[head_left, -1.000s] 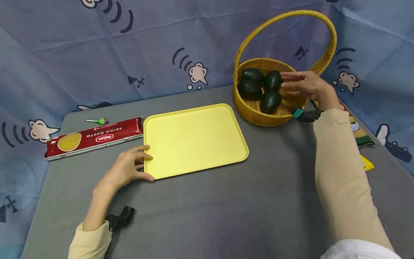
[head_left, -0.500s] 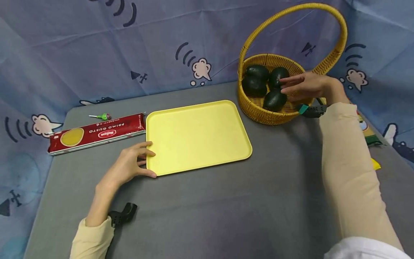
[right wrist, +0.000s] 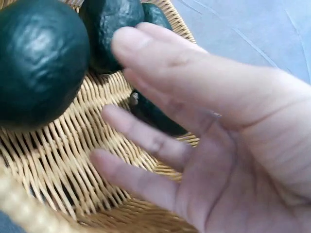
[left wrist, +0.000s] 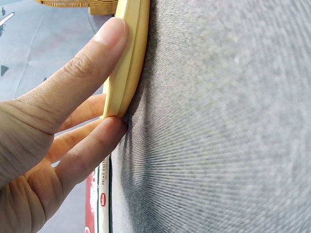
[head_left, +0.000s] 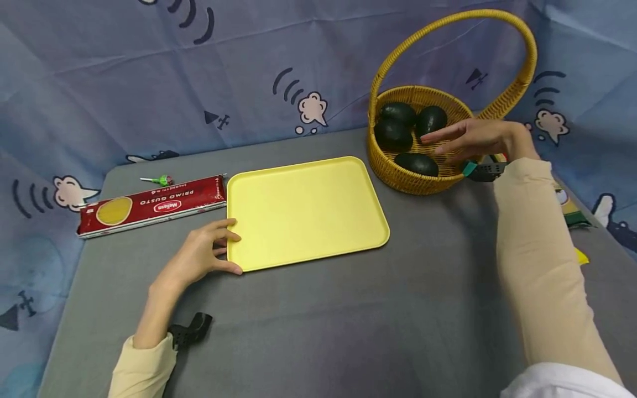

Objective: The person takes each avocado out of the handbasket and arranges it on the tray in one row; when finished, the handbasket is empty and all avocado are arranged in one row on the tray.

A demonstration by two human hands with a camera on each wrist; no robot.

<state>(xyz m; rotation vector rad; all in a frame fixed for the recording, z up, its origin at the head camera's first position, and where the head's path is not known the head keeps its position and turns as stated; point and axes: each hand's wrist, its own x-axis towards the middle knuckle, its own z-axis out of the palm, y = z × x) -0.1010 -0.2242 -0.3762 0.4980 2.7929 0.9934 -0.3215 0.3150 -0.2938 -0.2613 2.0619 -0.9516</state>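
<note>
My left hand [head_left: 199, 251] holds the near left corner of a yellow tray [head_left: 308, 213]. In the left wrist view, the thumb [left wrist: 95, 58] lies along one side of the tray's rim [left wrist: 127, 73], with fingertips against the other side. My right hand [head_left: 475, 138] is inside a yellow wicker basket [head_left: 405, 182], fingers spread and loosely bent with nothing between them. Several dark green avocados [head_left: 393, 134] lie in the basket, left of that hand. The nearest avocado [head_left: 417, 164] rests on its side by the basket's front wall. Another avocado [right wrist: 41, 63] looms large in the right wrist view.
A red spaghetti pack [head_left: 154, 205] lies left of the tray, with a green-wrapped lollipop [head_left: 161, 179] behind it. The basket's tall handle [head_left: 448, 27] arches over the right hand. Colourful packets [head_left: 572, 213] lie at the right, partly behind the sleeve. A patterned cloth [head_left: 249, 72] hangs behind the table.
The front avocado has turned sideways and shifted toward the basket's front wall. My right hand has dipped slightly lower into the basket. The left hand stays on the tray; the whole head view has shifted slightly.
</note>
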